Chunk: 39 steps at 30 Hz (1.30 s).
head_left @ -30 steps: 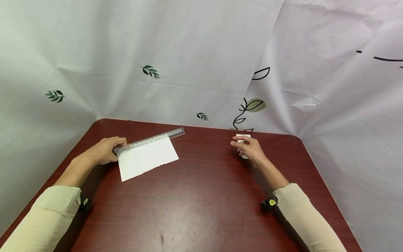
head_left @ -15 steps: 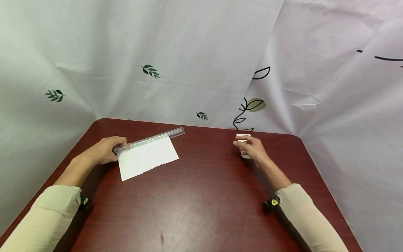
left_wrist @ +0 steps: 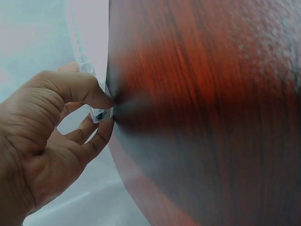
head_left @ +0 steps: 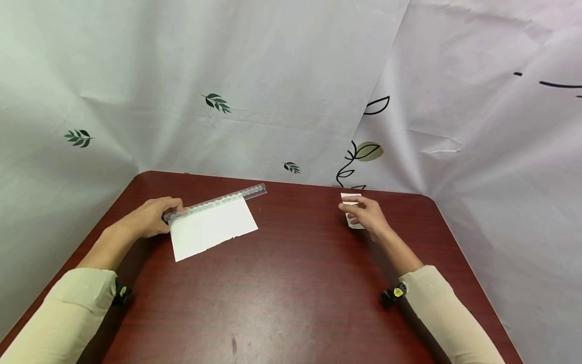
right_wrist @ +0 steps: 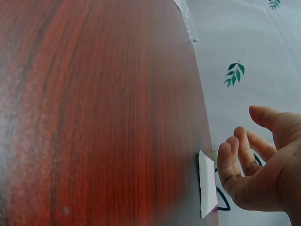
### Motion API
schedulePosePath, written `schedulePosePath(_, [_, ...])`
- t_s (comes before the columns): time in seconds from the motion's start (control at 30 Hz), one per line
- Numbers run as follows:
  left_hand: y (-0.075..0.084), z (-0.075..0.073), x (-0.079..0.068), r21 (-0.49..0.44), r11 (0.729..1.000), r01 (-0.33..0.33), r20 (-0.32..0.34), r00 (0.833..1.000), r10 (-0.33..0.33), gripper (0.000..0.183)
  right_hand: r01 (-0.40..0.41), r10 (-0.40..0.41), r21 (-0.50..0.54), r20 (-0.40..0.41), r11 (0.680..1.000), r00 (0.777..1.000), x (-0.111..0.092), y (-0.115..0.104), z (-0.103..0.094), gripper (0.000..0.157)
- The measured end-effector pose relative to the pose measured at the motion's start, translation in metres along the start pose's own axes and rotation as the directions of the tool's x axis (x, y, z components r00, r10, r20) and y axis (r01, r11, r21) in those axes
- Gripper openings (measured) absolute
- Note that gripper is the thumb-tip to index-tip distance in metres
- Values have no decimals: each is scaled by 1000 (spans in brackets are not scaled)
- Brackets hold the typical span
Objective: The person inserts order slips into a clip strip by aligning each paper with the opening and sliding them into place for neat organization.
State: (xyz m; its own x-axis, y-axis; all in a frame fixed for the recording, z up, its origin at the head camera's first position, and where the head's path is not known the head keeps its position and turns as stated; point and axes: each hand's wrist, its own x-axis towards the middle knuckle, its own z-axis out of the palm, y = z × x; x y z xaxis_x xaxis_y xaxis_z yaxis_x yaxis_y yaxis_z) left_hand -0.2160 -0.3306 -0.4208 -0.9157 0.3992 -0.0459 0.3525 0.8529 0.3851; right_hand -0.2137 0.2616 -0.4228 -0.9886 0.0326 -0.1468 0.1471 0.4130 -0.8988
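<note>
A clear plastic ruler (head_left: 218,202) lies slantwise along the far edge of a white sheet of paper (head_left: 213,230) at the left of the table. My left hand (head_left: 152,217) pinches the ruler's near-left end between thumb and fingers, as the left wrist view shows at the ruler tip (left_wrist: 99,115). Over at the right, my right hand (head_left: 367,217) hovers above a small white paper strip (head_left: 356,223), partly covering it in the head view. Its fingers are loosely bent with nothing between them; in the right wrist view the strip (right_wrist: 206,186) lies beside the fingertips.
The dark red wooden table (head_left: 282,283) has rounded far corners. Behind it hangs a pale cloth (head_left: 273,91) printed with leaves, close along the far edge. A black camera strap (head_left: 393,294) sits at the right wrist.
My right hand has shifted slightly to the right, showing more of the paper strip's lower end. My left hand, the ruler and the sheet have stayed in place.
</note>
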Motion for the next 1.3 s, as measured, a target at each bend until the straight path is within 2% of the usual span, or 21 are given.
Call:
schedulePosePath(0.27, [-1,1,1,-6,1000,0,-5,1000,0,43,7,-7,35,-1,999,1000,0,2,-2,55])
schedulePosePath(0.83, [-4,3,1,-1,1000,-28,-10,1000,28,43,11,-11,13,-11,1000,1000,1,10,-9,52])
schedulePosePath(1.03, [-4,3,0,-17,1000,-12,2,1000,12,42,12,-12,45,-16,999,1000,-1,9,-10,54])
schedulePosePath(1.3, [-4,2,-1,-14,999,-41,-4,999,41,42,18,-17,58,-21,998,1000,-2,9,-12,54])
